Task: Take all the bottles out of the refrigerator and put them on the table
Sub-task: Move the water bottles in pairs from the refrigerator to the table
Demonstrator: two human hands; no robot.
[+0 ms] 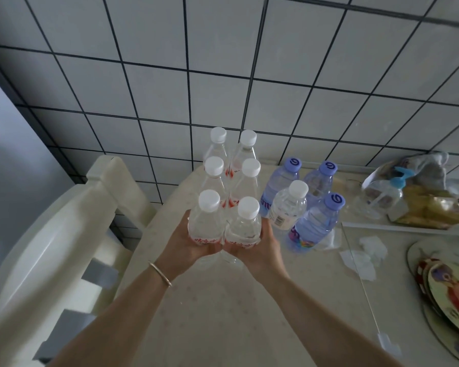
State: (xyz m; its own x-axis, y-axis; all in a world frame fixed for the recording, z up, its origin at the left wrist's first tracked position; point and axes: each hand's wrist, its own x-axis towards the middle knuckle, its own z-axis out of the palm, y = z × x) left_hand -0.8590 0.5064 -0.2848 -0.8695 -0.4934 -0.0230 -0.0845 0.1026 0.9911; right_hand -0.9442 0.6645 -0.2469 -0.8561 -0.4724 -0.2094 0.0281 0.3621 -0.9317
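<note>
Clear plastic six-pack of white-capped bottles (229, 192) — upright, two rows of three, held over the table (223, 300) near its left edge. Left hand (188, 243) and right hand (260, 246) cup the near end, fingers curled round the nearest bottles. Just right: three purple-capped bottles (318, 221) and one clear white-capped bottle (289, 207) — standing on the table

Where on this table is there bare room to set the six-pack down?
Bare table lies under and near the forearms, and along the left edge by the white chair. Both hands, left hand and right hand, hold the six-pack. Right of it stand purple-capped bottles; beyond lie tissues and plates.
</note>
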